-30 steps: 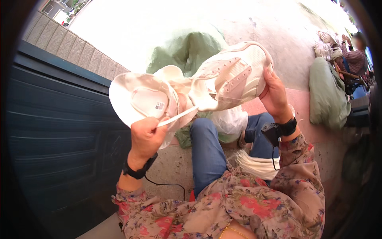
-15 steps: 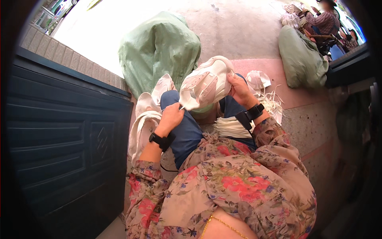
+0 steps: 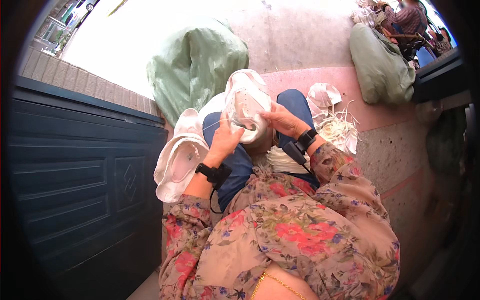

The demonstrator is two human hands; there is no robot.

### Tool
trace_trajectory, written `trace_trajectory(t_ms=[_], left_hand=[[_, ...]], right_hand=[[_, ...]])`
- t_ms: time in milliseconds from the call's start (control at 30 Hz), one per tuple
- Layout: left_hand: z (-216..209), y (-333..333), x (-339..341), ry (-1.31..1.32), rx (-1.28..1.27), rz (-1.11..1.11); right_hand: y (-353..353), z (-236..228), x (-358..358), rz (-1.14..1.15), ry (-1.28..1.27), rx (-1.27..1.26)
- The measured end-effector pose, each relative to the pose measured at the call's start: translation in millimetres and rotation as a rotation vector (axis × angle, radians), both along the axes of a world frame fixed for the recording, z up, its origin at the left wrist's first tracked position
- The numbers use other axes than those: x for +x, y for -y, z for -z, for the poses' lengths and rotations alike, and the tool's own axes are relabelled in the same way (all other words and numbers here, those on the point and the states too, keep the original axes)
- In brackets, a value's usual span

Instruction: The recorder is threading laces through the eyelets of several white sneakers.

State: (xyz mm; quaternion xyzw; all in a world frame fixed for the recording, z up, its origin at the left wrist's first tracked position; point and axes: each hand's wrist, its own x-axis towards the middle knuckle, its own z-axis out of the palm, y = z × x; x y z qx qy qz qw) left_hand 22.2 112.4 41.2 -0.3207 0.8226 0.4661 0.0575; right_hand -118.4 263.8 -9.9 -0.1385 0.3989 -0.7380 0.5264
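Note:
A white and pale pink shoe upper [image 3: 246, 102] is held up between my knees, its lace holes facing me and its opening toward my body. My left hand [image 3: 225, 139] is closed at the opening's left edge, thumb against it. A thin white strand [image 3: 212, 124] stretches past those fingers; whether they pinch it too I cannot tell. On the other side, my right hand [image 3: 284, 121] grips the upper's right edge between thumb and fingers. A bundle of white laces [image 3: 286, 159] lies across my right thigh.
More white uppers [image 3: 181, 159] are piled beside my left leg. Loose laces [image 3: 341, 126] and a white piece [image 3: 324, 95] lie right of my knee. Green sacks [image 3: 197, 65] [image 3: 380, 65] stand ahead and far right, near a seated person [image 3: 407, 20]. A dark blue door [image 3: 85, 170] borders the left.
The upper has turned upright and moved left, its lace holes now facing me. My left hand has risen to its edge; my right hand has come down and inward. A thin strand now shows.

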Motion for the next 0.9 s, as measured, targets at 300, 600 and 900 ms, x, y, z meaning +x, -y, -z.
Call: trace_trajectory(t_ms=[300,600,900], left_hand=[[3,3,-10,0.043,0.057,0.067],[64,2,-18,-0.086,-0.359,0.036],[82,-21,-2,-0.233,-0.594,0.056]], right_hand=[[-15,12,-5,0.016,0.062,-0.083],[-12,23,19,0.414,-1.486,0.649],[15,21,41,0.048,-1.762,0.745]])
